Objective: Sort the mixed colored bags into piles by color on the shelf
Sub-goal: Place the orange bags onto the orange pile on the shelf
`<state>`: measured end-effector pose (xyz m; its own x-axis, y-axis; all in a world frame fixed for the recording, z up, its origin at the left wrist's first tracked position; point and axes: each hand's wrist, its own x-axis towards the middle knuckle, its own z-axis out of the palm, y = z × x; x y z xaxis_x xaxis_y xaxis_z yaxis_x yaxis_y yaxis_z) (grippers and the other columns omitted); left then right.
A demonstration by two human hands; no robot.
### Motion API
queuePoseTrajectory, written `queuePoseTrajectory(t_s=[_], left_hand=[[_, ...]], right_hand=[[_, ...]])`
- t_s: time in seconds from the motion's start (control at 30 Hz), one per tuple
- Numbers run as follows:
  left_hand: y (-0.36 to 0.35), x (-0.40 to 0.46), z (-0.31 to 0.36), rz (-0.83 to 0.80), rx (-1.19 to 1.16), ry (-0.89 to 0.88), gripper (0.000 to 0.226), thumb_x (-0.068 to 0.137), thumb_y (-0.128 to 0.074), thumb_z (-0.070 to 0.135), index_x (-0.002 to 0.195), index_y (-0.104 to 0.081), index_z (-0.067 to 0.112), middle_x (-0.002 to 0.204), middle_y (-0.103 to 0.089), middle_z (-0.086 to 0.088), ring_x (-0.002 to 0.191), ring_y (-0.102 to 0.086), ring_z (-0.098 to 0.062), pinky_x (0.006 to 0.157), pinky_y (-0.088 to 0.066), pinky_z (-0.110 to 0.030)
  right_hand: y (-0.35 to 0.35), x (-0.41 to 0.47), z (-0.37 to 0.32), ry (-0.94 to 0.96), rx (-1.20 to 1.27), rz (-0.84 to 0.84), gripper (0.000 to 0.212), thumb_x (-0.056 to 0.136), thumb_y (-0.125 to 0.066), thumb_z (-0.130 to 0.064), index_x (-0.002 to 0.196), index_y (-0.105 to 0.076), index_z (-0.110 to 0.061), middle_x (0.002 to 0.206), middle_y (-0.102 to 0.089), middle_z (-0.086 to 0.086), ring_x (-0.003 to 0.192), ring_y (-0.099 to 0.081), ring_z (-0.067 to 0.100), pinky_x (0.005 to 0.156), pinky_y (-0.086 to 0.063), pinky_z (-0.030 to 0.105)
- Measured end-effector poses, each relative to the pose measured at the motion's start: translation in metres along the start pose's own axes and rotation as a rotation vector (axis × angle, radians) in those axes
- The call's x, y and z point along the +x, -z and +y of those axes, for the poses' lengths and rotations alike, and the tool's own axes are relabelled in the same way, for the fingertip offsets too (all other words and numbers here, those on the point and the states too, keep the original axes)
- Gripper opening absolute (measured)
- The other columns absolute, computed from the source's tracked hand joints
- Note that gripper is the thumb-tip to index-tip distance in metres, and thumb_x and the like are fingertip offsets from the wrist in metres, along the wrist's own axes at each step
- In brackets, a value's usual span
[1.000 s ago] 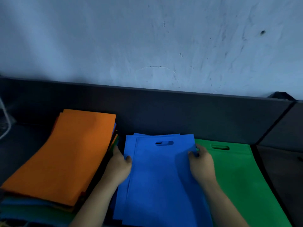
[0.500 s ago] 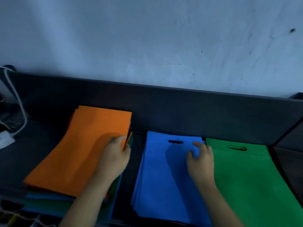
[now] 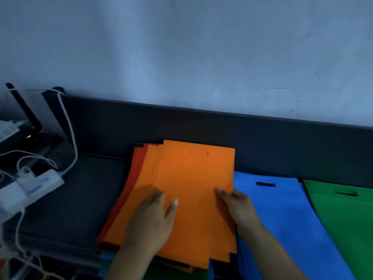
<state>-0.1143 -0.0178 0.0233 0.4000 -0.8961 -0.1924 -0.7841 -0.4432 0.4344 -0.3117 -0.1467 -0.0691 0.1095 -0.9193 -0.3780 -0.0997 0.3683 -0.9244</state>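
Two hands work the mixed stack (image 3: 129, 211): the left hand (image 3: 155, 217) lies flat, fingers straight, on the top orange bag (image 3: 193, 178), while the right hand (image 3: 236, 203) pinches its right edge. Several orange bags lie fanned beneath, so lifting now could drag extras along. Beside it on the shelf (image 3: 66, 201), the blue pile (image 3: 282, 219) and green pile (image 3: 347, 219) sit sorted.

The flat non-woven fabric bags on top of the mixed stack (image 3: 193, 188) are plain orange; a red bag edge (image 3: 133, 178) shows beneath. The adjacent bag pile (image 3: 282, 209) is blue, the next pile (image 3: 343, 219) green. The shelf (image 3: 80, 195) is dark grey.
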Motion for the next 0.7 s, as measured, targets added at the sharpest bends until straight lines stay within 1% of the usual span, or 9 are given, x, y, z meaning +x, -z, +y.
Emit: queuePoseTrajectory(t_s=[0.07,0.13,0.2,0.27,0.33,0.5,0.57,0.63,0.7], left_hand=[[-0.005,0.013,-0.029,0.044,0.044,-0.006,0.063,0.106,-0.029,0.052,0.158,-0.028,0.016,0.168,-0.022,-0.004,0.152,-0.025,-0.025,0.123,-0.018,-0.034],[-0.011,0.028,-0.061,0.056,0.056,0.049,0.063,0.104,-0.028,0.056,0.152,-0.039,0.016,0.154,-0.043,-0.006,0.140,-0.042,-0.026,0.119,-0.033,-0.043],[-0.019,0.036,-0.072,0.041,0.076,-0.005,0.058,0.104,-0.030,0.055,0.142,-0.050,0.016,0.139,-0.056,-0.004,0.136,-0.047,-0.026,0.116,-0.036,-0.043],[-0.023,0.038,-0.074,0.037,0.113,-0.083,0.056,0.105,-0.032,0.054,0.139,-0.053,0.016,0.145,-0.054,-0.003,0.151,-0.028,-0.029,0.124,-0.025,-0.043],[-0.026,0.038,-0.073,0.026,0.143,-0.142,0.055,0.105,-0.032,0.053,0.139,-0.054,0.016,0.147,-0.053,-0.002,0.155,-0.019,-0.029,0.125,-0.020,-0.044],[-0.022,0.039,-0.078,-0.010,0.051,-0.159,0.051,0.105,-0.035,0.052,0.142,-0.047,0.019,0.139,-0.056,0.001,0.141,-0.044,-0.025,0.110,-0.045,-0.039],[-0.024,0.042,-0.086,0.007,0.073,-0.162,0.058,0.105,-0.034,0.052,0.151,-0.038,0.017,0.148,-0.051,0.001,0.137,-0.048,-0.021,0.106,-0.048,-0.035],[-0.025,0.044,-0.091,-0.003,0.110,-0.165,0.061,0.105,-0.032,0.052,0.155,-0.034,0.018,0.158,-0.043,-0.001,0.142,-0.044,-0.020,0.111,-0.044,-0.036],[-0.026,0.045,-0.090,-0.014,0.143,-0.170,0.060,0.105,-0.030,0.054,0.154,-0.036,0.021,0.162,-0.037,-0.002,0.147,-0.038,-0.022,0.116,-0.039,-0.040]], right_hand=[[-0.001,-0.005,-0.005,-0.016,0.003,0.040,0.024,0.095,-0.078,-0.033,0.108,-0.079,-0.013,0.093,-0.084,0.003,0.082,-0.081,0.023,0.069,-0.062,0.034],[0.001,-0.006,-0.006,-0.006,0.002,0.102,0.020,0.096,-0.077,-0.031,0.106,-0.078,-0.015,0.093,-0.084,0.005,0.085,-0.081,0.028,0.071,-0.062,0.038],[0.002,-0.009,-0.005,0.008,0.005,0.127,0.015,0.097,-0.075,-0.028,0.107,-0.075,-0.018,0.096,-0.083,0.006,0.090,-0.079,0.030,0.073,-0.061,0.040],[-0.002,-0.015,-0.001,0.014,-0.030,0.124,0.018,0.096,-0.074,-0.025,0.113,-0.074,-0.018,0.101,-0.082,0.005,0.093,-0.079,0.030,0.081,-0.063,0.046],[-0.009,-0.020,0.000,0.014,-0.080,0.106,0.018,0.096,-0.074,-0.022,0.113,-0.074,-0.016,0.101,-0.083,0.006,0.093,-0.080,0.030,0.089,-0.063,0.053],[-0.014,-0.025,0.002,0.059,-0.200,0.203,0.015,0.096,-0.072,-0.023,0.110,-0.071,-0.018,0.102,-0.080,0.008,0.093,-0.077,0.032,0.090,-0.062,0.057],[-0.011,-0.028,0.004,0.081,-0.275,0.257,0.017,0.097,-0.071,-0.024,0.112,-0.069,-0.016,0.101,-0.076,0.009,0.090,-0.074,0.031,0.079,-0.062,0.052],[-0.006,-0.031,0.004,0.094,-0.307,0.285,0.020,0.098,-0.070,-0.023,0.117,-0.068,-0.015,0.100,-0.074,0.007,0.087,-0.072,0.027,0.067,-0.055,0.038],[-0.003,-0.033,0.005,0.088,-0.284,0.285,0.024,0.098,-0.071,-0.024,0.120,-0.069,-0.016,0.101,-0.076,0.007,0.088,-0.074,0.027,0.069,-0.056,0.037]])
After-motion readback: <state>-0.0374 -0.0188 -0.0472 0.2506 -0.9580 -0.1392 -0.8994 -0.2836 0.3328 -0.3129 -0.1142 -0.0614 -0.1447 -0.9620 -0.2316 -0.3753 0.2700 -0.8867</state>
